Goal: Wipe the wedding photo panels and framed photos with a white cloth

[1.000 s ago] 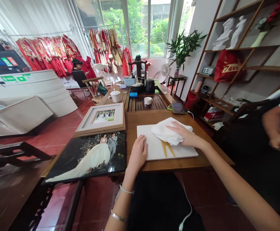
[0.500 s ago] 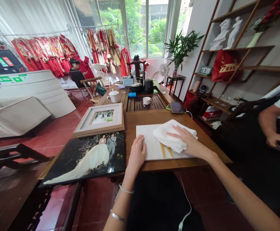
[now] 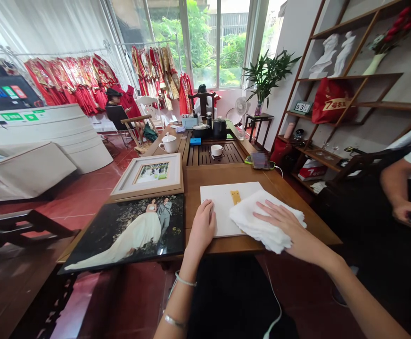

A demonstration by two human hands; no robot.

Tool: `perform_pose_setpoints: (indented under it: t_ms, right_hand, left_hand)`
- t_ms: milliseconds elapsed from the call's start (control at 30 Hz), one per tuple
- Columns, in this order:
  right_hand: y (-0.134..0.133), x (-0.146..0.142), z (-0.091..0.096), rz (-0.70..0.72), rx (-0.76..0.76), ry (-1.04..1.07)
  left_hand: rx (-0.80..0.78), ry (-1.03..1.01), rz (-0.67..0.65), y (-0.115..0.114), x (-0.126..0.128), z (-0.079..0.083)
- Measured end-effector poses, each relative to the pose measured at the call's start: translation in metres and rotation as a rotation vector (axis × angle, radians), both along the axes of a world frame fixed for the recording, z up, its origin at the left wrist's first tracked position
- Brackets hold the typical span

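A white board [image 3: 220, 223] lies flat on the wooden table, with a flat yellow figure-like piece [image 3: 235, 197] on its face, partly covered. My left hand [image 3: 203, 222] is curled over the board's left edge, fingers close together. On the right half of the board, my right hand [image 3: 279, 223] presses a folded white cloth [image 3: 253, 214] down, its fingers spread flat on top. The cloth hangs past the board's near and right edges and hides the lower part of the yellow piece.
Left of the board lie a wedding photo panel [image 3: 120, 230] and a pale framed photo [image 3: 125, 184]. Behind are a slatted tea tray [image 3: 205, 157], a white cup [image 3: 217, 149], a lidded teapot [image 3: 169, 142] and a phone [image 3: 261, 160]. A person's hand [image 3: 408, 209] shows at right.
My right hand and the cloth have slid toward me and to the right across the board. The top of the yellow piece is now uncovered, its lower part hidden. My left hand stays put.
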State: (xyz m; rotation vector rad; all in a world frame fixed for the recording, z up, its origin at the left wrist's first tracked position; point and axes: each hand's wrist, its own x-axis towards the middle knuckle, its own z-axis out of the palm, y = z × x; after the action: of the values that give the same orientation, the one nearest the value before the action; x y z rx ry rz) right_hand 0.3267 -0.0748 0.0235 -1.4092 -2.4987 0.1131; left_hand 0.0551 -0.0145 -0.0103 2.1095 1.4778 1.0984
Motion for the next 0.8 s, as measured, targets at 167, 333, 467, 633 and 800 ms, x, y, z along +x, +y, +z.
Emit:
perform_pose_setpoints:
  t_ms: [167,333,467,633,800]
  right_hand:
    - [0.061,-0.007,-0.001,-0.058,0.013,-0.031]
    - [0.101,-0.024,0.006,-0.130,-0.027,-0.073]
    - [0.096,-0.033,0.008,-0.131,-0.004,-0.098]
    - [0.054,-0.035,0.004,-0.105,0.054,-0.084]
    - [-0.005,-0.038,0.000,-0.049,0.096,-0.070]
  left_hand:
    - [-0.015,0.006,-0.003,0.000,0.000,0.000]
    - [-0.009,0.001,-0.005,0.000,0.000,0.000]
    - [-0.004,0.002,-0.003,0.000,0.001,0.000]
    - [0.003,-0.012,0.009,0.001,0.000,-0.002]
    - [0.008,-0.004,0.012,0.001,0.001,-0.002]
